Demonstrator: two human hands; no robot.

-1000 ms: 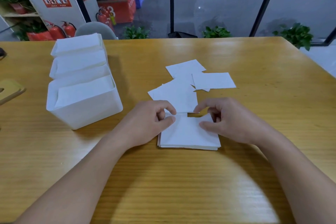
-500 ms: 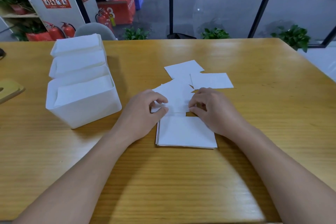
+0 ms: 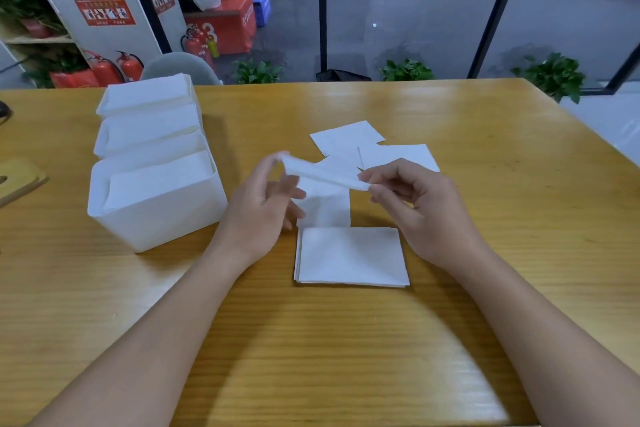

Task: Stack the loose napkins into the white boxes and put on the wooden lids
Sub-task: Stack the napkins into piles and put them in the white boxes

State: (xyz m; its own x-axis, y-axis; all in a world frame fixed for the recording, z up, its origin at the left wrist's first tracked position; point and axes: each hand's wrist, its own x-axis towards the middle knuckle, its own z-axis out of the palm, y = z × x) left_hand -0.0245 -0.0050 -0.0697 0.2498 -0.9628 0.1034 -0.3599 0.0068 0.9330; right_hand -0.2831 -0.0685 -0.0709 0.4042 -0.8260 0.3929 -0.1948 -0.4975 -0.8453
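1. A lifted napkin (image 3: 323, 175) is stretched between both hands above the table (image 3: 485, 218), its long axis running left to right, tilted slightly down toward the right.
2. The neat stack (image 3: 351, 255) lies directly below and toward the person, so the coming move is probably a short drop down and back.
3. The right hand (image 3: 426, 208) pinches the napkin's right end between thumb and forefinger, the other fingers curled beneath.
4. The left hand (image 3: 265, 204) holds the left end at its fingertips; motion blur there hides the exact grip.
5. More loose napkins (image 3: 374, 149) lie flat just beyond the hands.
6. The white boxes (image 3: 156, 215) stand in a row to the left, nearer the left hand, each already holding napkins and unlidded.
7. A wooden lid (image 3: 20, 178) shows at the far left edge.
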